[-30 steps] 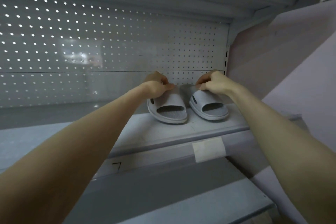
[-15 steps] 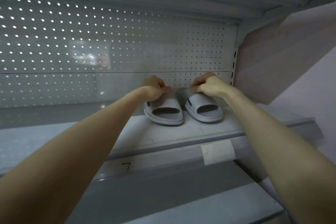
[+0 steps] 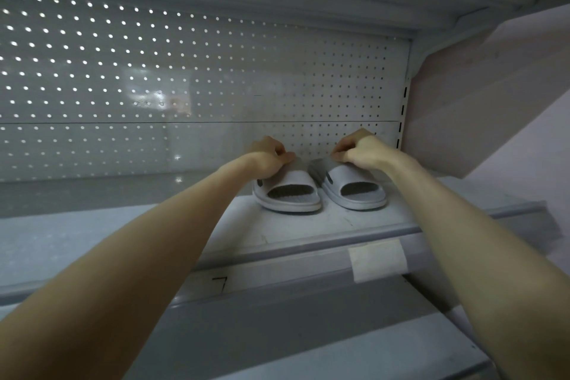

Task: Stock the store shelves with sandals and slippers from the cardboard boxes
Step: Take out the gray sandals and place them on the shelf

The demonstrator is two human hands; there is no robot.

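I see both grey slippers resting on the shelf (image 3: 148, 234) near its right end, toes toward me. The left hand (image 3: 267, 159) pinches the left slipper (image 3: 290, 188) at its heel; the right hand (image 3: 362, 149) pinches the right slipper (image 3: 354, 185) likewise. Since half a second ago, the pair sits slightly further right (hands unchanged, still clamped).

This is a shop aisle: a grey metal shelf (image 3: 308, 225) with a perforated back panel (image 3: 185, 71) and a slotted upright (image 3: 403, 108), as in store racking. Its front rail carries a blank price label (image 3: 377, 260), and a pair of slippers (image 3: 320, 188) sits displayed toes-out.
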